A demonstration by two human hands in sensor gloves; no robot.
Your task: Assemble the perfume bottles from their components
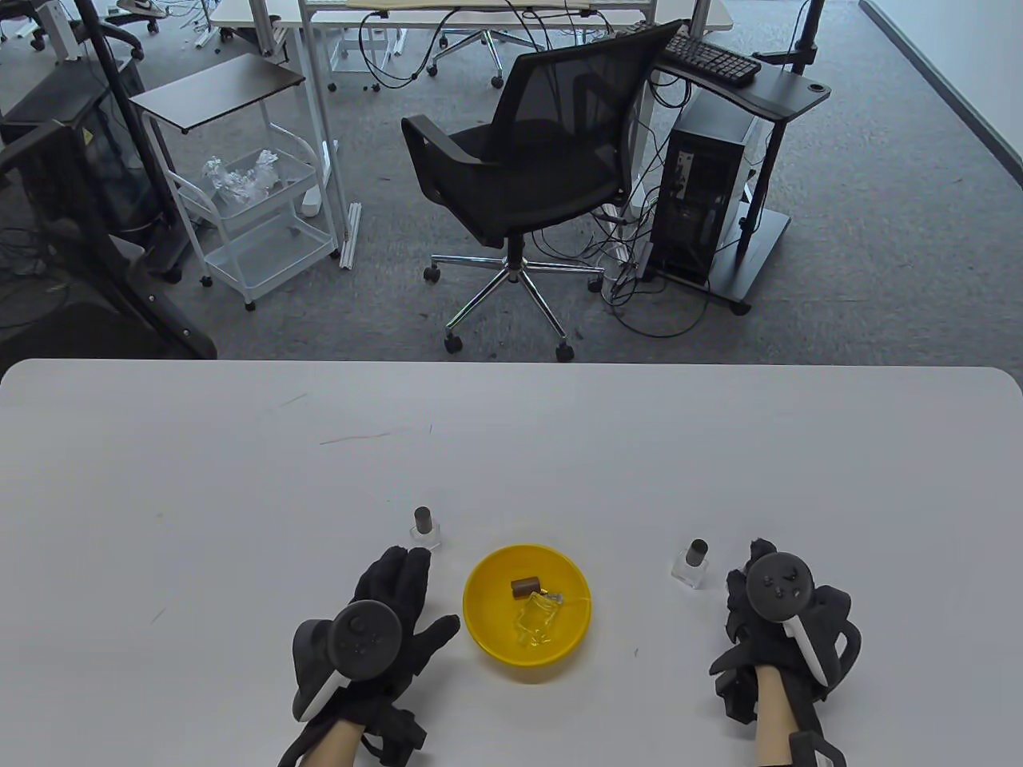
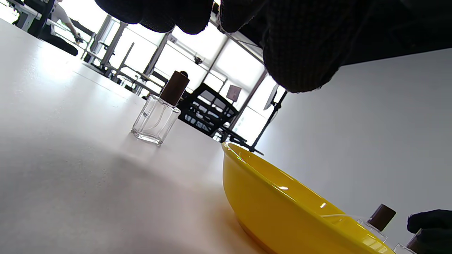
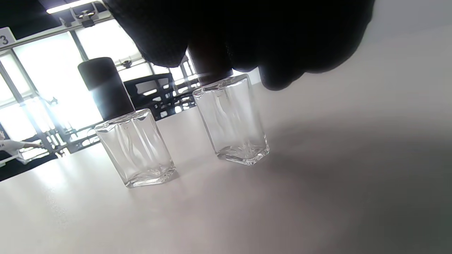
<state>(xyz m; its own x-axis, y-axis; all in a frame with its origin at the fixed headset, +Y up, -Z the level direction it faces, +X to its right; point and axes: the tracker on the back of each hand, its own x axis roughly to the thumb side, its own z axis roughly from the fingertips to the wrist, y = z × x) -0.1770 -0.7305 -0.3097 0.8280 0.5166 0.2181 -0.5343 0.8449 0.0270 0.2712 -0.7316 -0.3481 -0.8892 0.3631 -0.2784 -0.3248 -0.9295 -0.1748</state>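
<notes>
Right grip (image 1: 779,615) pinches the cap of a glass bottle (image 3: 231,120) standing upright on the bench (image 1: 511,463); left grip (image 1: 384,615) lies flat, fingers spread, holding nothing. Yellow bowl (image 1: 528,611) sits between the hands, holding a loose bottle (image 1: 537,619) and brown cap (image 1: 525,588). Capped bottle (image 1: 691,563) stands just beside the right hand; another capped bottle (image 1: 425,529) stands near the left fingertips.
</notes>
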